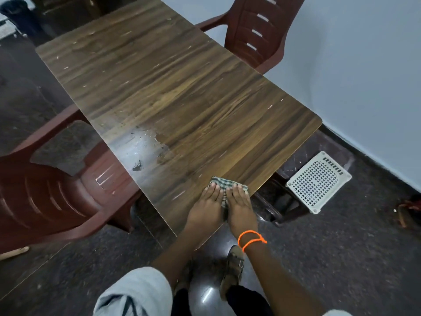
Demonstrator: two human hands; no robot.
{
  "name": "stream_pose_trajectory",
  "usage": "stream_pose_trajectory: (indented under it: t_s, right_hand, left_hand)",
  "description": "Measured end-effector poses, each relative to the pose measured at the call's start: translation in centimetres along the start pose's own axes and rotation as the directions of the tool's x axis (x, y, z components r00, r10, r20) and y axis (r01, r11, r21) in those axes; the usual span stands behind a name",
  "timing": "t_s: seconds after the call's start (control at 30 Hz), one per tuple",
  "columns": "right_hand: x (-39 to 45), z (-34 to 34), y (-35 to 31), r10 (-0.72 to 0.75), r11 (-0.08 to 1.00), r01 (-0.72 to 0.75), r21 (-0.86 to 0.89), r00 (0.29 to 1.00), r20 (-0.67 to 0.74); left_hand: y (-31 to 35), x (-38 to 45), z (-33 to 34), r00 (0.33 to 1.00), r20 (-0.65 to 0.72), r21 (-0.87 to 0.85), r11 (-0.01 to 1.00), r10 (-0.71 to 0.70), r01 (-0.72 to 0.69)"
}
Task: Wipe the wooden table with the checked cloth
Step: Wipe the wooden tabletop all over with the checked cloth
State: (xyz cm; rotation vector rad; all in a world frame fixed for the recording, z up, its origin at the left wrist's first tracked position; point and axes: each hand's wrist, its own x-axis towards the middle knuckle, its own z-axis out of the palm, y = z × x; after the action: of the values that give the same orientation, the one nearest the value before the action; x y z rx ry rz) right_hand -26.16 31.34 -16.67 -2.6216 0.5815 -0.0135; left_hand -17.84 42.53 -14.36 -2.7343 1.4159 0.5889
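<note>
Both hands are lying flat, side by side, at the near right corner of the counter [182,87]: the left hand [208,205] and, just beside it, the right hand [239,204], fingers straight and together, are pressing down on the checked cloth [224,184]. Cloth edges are showing past the fingertips and between the hands. An orange cord [250,238] is circling the right wrist. Left of the counter, a brown plastic chair [45,197] is standing; a wet patch [141,144] is shining on the wood nearby.
</note>
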Motion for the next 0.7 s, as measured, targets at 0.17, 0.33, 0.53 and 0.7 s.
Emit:
stream_pose_trajectory:
  t_s: [0.17, 0.33, 0.53, 0.7]
  right_hand:
    - [0.9, 2.8, -5.1, 0.007, 0.999, -0.007, 0.034, 1.000, 0.005]
    - [-3.6, 5.4, -8.4, 0.001, 0.997, 0.001, 0.074, 1.000, -0.024]
    - [-9.3, 5.3, -6.2, 0.079, 0.997, -0.079, 0.020, 0.996, -0.030]
    - [-6.7, 4.4, -6.0, 0.175, 0.985, -0.173, 0.025, 0.980, -0.100]
  left_hand:
    - [-5.0, -1.8, -0.6, 1.000, 0.013, 0.029, 0.999, -0.021, 0.021]
    - [-7.2, -6.9, -0.2, 0.993, 0.114, -0.024, 0.999, 0.037, -0.034]
    - [-3.6, -11.0, 1.5, 0.957, 0.190, 0.157, 0.955, 0.221, -0.252]
    - [-4.2, -7.2, 1.0, 0.975, 0.120, 0.034, 0.981, 0.188, -0.193]
